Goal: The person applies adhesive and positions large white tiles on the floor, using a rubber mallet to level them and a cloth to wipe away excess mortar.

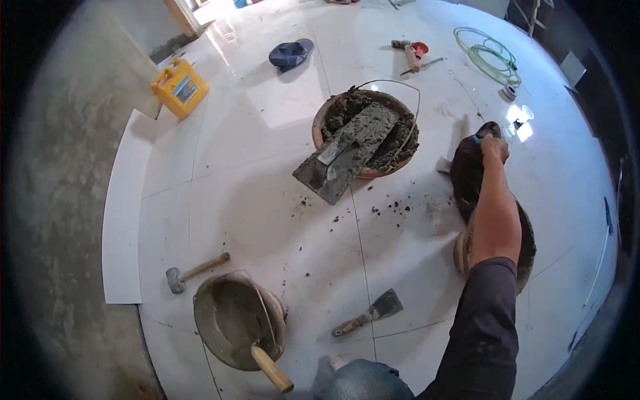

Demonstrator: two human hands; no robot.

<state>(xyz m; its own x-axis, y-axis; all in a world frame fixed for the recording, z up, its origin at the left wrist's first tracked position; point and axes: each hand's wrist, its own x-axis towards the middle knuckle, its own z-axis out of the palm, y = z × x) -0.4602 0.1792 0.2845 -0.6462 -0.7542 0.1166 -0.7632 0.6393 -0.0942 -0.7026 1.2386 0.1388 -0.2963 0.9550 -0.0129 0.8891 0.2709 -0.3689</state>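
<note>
My right hand [493,147] is closed on the upper end of a dark, limp-looking item [467,175] whose kind I cannot make out. Beneath my right forearm stands a bucket [526,248], partly hidden by the arm. A white-headed mallet [443,165] lies beside the dark item, half covered by it. Left of my hand, a bucket [320,128] is full of grey mortar [400,141], and a flat steel trowel [339,165] smeared with mortar rests across it. My left hand is out of view.
At the lower left stand a mallet [193,271] and a bucket [230,320] with a wooden-handled tool [272,370]. A scraper [370,312] lies nearby. Further off are a yellow jerrycan [180,88], a blue cap [290,55], a coiled hose [490,57] and a white panel [123,220].
</note>
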